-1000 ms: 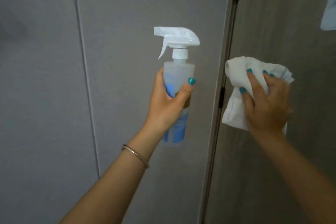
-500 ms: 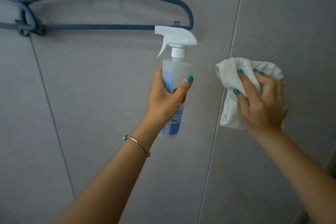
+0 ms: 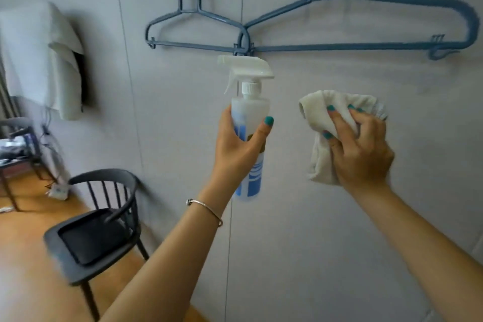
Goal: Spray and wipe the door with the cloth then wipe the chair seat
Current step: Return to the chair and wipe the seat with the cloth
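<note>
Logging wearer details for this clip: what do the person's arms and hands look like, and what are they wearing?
Both forearms are bare, with no sleeves in view. The left hand and right hand have teal-painted nails. A thin silver bangle with a small bead circles the left wrist. No rings, watch or gloves are visible.

Head view, contents:
- Left hand [image 3: 240, 149], centre: grips spray bottle [image 3: 249, 123] upright, white trigger head pointing to 9 o'clock.
- Right hand [image 3: 362, 149], approx. 3 o'clock: holds bunched white cloth [image 3: 321, 112] w/ fingers curled over it.
- Two blue hangers [image 3: 261, 44], 12 o'clock, on grey panelled wall [image 3: 313, 243].
- Black chair [image 3: 96, 227], 8 o'clock, on wood floor [image 3: 23, 282].
- White fabric [image 3: 44, 60], 10 o'clock; blurred.
</note>
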